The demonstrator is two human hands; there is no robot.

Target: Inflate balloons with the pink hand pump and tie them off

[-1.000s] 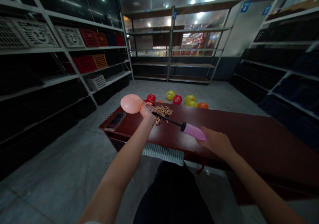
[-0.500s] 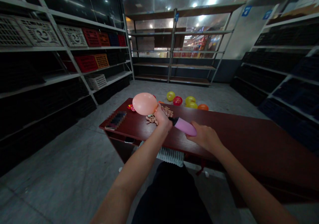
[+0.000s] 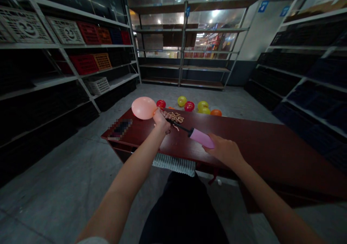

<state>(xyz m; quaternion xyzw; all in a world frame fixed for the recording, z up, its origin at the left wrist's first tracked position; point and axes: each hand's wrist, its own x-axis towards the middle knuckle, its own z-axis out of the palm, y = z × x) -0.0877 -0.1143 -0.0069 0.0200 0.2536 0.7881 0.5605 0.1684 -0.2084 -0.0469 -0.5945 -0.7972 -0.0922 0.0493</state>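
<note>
Well beyond the left grip (image 3: 160,119) and the right grip (image 3: 225,149), a tall back rack (image 3: 181,48) of shelves spans the far side of the room, with a side rack (image 3: 64,56) off to the left of the left grip. Below both grips stretches a dark red-brown desk (image 3: 257,142). On the side rack, far to the left of the left grip, sit a white crate (image 3: 66,30) and a red crate (image 3: 84,64), among others. A pale ribbed cloth (image 3: 175,163) shows at the desk's near edge, on the person's side of the grips. The inflated pink balloon (image 3: 144,108) is held above the desk, immediately left of the left grip, its neck end at the fingers. Past the left grip, on the floor behind the desk, lie yellow, red and orange loose balloons (image 3: 189,106). Between the two grips runs the pump (image 3: 202,138), its black rod leading to the left grip and its purple body slanting down into the right. The left grip is closed around the balloon's neck and the rod's end; the right is wrapped around the purple body's end. Left of the left grip rests a pixelated dark flat object (image 3: 120,129); just beyond and beside that grip lie small tan pieces (image 3: 177,117) in a heap.
</note>
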